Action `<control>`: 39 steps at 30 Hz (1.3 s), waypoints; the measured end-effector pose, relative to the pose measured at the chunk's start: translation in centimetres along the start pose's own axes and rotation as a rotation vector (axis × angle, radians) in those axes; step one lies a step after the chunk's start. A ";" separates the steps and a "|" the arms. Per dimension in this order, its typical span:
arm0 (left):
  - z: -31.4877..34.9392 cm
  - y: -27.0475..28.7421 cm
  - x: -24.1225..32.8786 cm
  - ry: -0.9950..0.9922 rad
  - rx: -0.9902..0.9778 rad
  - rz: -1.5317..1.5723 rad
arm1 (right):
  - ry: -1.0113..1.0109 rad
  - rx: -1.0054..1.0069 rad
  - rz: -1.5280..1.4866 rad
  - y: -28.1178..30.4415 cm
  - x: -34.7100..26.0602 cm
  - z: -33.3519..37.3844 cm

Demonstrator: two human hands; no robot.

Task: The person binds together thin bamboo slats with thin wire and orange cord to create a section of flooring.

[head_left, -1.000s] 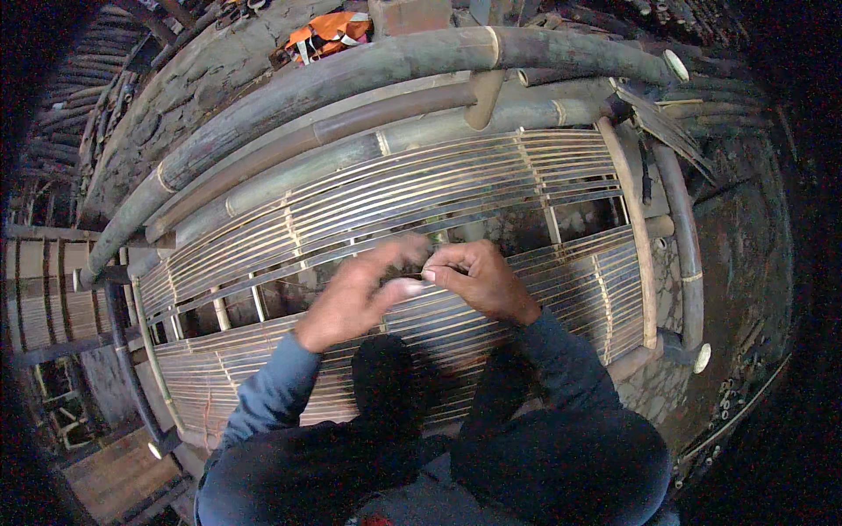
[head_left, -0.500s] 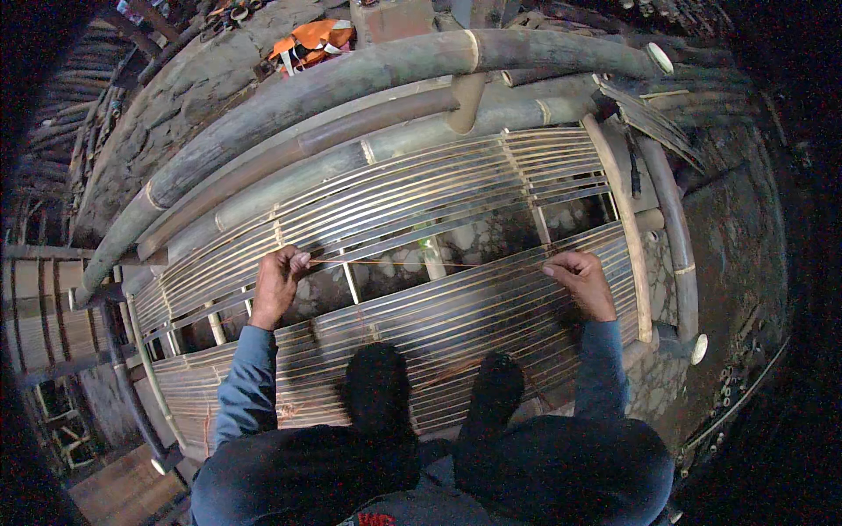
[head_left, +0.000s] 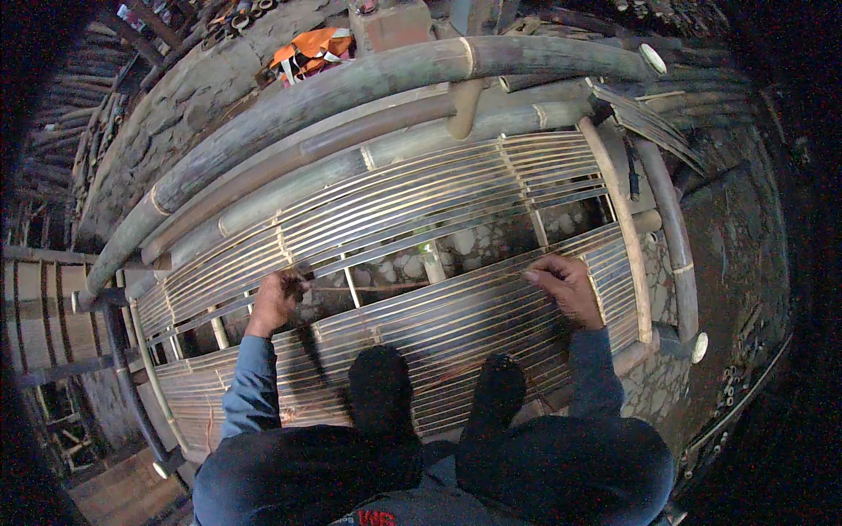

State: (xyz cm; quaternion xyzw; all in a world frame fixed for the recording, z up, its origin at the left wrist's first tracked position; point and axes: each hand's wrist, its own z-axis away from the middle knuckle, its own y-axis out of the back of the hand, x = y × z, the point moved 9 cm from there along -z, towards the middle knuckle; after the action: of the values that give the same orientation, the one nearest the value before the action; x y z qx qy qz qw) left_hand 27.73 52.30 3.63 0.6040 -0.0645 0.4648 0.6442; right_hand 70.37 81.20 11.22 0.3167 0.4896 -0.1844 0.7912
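A thin, brownish-orange string (head_left: 373, 288) runs from the fingers of my left hand (head_left: 275, 303) toward my right hand (head_left: 566, 287), and its stretch near the right hand is too faint to follow. My left hand is closed around one end, above the gap in a bench-like frame of bamboo slats (head_left: 456, 337). The thumb and forefinger of my right hand are pinched together above the near slats. My dark-covered feet (head_left: 379, 386) rest on those slats between my arms.
Thick bamboo poles (head_left: 351, 83) form a rail along the far side, and a pale bamboo bar (head_left: 621, 228) closes the right end. Beyond the rail lies an orange cloth or bag (head_left: 314, 48). Loose split slats (head_left: 649, 123) stick out at the far right. Stony ground shows through the gap.
My left hand has come slightly nearer to me, and my right hand has shifted a little left. The string, a taut straight line before, is now fainter and blurred.
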 end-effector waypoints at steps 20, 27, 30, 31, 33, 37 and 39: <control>0.5 -9.9 27.8 -0.415 -0.342 0.580 | 0.121 -0.287 -0.214 -9.0 -5.4 -2.1; -0.8 -11.2 21.3 0.020 -0.343 1.004 | 0.114 -0.136 -0.030 -4.6 -2.5 -1.7; -1.3 -9.5 18.9 0.122 -0.307 0.980 | 0.079 0.001 -0.165 -0.8 1.2 -0.9; -1.3 -9.2 17.7 0.150 -0.256 0.957 | 0.064 0.048 -0.268 -0.1 2.5 -0.6; -1.5 -9.3 15.8 0.201 -0.167 0.917 | 0.000 0.099 -0.301 1.3 3.7 0.1; -1.5 -9.0 15.9 0.196 -0.137 0.884 | -0.121 0.142 -0.417 2.0 5.1 1.2; -1.4 -8.9 16.7 0.163 -0.126 0.895 | -0.054 0.133 -0.649 1.5 4.8 1.1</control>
State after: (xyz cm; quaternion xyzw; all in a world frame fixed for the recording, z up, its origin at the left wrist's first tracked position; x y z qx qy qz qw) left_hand 42.43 63.60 7.68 0.4379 -0.2961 0.7385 0.4186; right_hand 74.20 81.61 7.81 0.1902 0.5308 -0.4667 0.6813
